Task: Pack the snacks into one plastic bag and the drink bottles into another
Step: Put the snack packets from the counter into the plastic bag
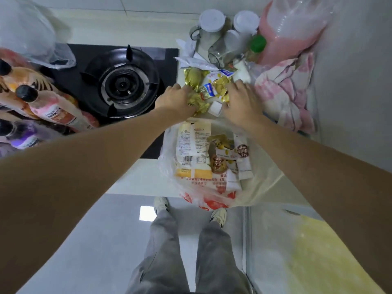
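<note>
A pile of small wrapped snacks [206,88], gold, white and blue, lies on the counter beyond the stove. My left hand [175,98] curls over the gold wrappers at the pile's left side. My right hand [240,100] rests with spread fingers on the pile's right side. Just in front of both hands, an open clear plastic bag [261,179] at the counter edge holds larger snack packets [194,151]. Several drink bottles [51,109] with black caps lie at the far left beside another clear bag [31,39].
A black gas stove [121,81] sits left of the pile. Behind the snacks stand glass jars with white lids [212,22], a green-capped bottle [257,44] and a pink plastic container [292,28]. A pink patterned cloth [284,92] lies to the right. My legs and shoes show below.
</note>
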The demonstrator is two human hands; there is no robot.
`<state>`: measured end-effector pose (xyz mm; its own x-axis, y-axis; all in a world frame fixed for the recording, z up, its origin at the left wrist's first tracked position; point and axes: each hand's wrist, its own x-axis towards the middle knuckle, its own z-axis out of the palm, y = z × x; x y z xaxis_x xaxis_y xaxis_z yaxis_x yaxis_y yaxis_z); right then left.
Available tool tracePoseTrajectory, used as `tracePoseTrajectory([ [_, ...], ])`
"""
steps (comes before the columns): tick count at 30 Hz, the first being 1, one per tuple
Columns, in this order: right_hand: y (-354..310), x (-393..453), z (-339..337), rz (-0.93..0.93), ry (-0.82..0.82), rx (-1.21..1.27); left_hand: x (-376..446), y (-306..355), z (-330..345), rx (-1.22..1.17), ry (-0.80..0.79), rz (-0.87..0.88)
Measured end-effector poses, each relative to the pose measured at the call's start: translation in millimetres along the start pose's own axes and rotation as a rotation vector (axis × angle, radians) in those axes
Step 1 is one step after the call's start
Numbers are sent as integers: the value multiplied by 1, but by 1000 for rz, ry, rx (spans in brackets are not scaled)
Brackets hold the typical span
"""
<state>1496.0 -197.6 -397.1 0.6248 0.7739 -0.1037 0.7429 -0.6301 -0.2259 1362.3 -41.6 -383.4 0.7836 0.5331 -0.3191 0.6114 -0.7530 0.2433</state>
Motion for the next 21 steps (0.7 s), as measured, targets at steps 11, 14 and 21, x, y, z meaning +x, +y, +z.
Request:
tracePoseTrajectory([
  [11,-5,61,31,54,1,-142,30,-5,12,-35,-121,-3],
  [14,-5,62,34,43,35,-161,27,-10,14,-79,-98,13],
  [21,-13,59,33,85,-59,-103,18,-28,0,-135,-1,17],
])
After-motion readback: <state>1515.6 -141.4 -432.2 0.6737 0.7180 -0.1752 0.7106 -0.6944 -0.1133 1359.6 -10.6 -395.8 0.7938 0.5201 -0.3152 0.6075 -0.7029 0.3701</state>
